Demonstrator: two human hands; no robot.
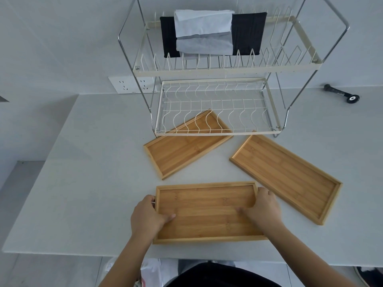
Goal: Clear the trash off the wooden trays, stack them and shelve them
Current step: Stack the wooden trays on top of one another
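White worktop [83, 183] is carrying three bare trays. Both hands — left hand [148, 214], right hand [264, 210] — are clasping the nearest tray [207, 212] by its short ends. Stiff, light wood, probably — gripping the rims should suit.

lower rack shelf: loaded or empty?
Empty. The lower shelf shows only its bare white wires; the far-left tray lies on the table, one corner seen through those wires. All three trays remain unstacked on the table.

Honey-brown striped bamboo trays [207, 212] on a pale grey table [83, 162] (rack [217, 132] cream-white).
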